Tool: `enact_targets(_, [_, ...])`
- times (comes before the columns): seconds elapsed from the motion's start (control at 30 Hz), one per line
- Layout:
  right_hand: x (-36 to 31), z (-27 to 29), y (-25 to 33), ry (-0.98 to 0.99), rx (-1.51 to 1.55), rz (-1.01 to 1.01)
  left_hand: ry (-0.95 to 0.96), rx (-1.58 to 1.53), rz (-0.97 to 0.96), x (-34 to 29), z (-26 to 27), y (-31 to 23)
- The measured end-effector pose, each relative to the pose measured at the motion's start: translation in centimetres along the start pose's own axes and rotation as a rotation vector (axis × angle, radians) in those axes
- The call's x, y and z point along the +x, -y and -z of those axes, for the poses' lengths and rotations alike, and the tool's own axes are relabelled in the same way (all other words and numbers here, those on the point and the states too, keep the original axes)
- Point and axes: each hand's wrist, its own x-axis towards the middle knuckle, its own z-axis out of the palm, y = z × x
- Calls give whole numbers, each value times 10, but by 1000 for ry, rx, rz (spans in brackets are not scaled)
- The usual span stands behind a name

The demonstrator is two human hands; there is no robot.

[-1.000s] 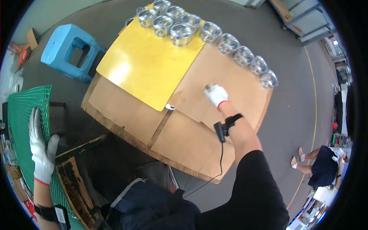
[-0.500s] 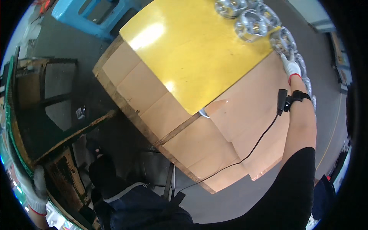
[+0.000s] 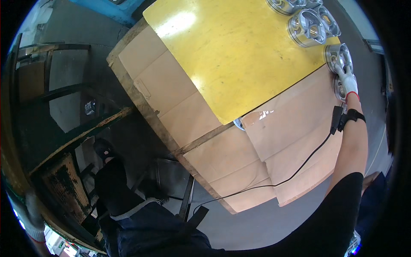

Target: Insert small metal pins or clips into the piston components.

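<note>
A: Where is the right hand [image 3: 347,81]?

B: At the far right corner of the yellow board [image 3: 239,51]; it wears a white glove, and its fingers lie on the rim of a metal piston [image 3: 339,55] that stands just off that corner; the fingers curl over the rim, but I cannot tell whether they truly clamp it or only rest there.

A: And what else sits by the board?

B: More pistons [image 3: 309,26], silver and hollow side up, stand on the board's far edge, close together; another one lies partly under the gloved hand, on the near side of the touched piston; a black wrist strap [image 3: 352,115] circles the right wrist, and a black cable [image 3: 295,171] runs from it back across the cardboard sheets [image 3: 222,154] toward the person.

A: What carries the board?

B: The bench [image 3: 150,115], wooden-edged and covered with those cardboard sheets; the yellow board lies on top of them, toward the far side.

A: The left hand [image 3: 32,216]?

B: Well apart from the board, low at the left rim of the view, in a white glove; it is too far into the edge to tell whether it is apart or closed, or on what; a dark wooden frame [image 3: 64,184] lies beside it.
</note>
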Motion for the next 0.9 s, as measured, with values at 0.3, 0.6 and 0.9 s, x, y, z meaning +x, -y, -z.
enact_targets(0.3, [-41,-15,0,-35,-96,97,-58,6,-54,1,7,-30])
enact_targets(0.6, [-17,-60,-35,-190,-89,107,-60,-87,-293,61,14,-99])
enact_targets(0.9, [-112,-96,-11,-176,185,92,-252,-99,-399,65,17,-106])
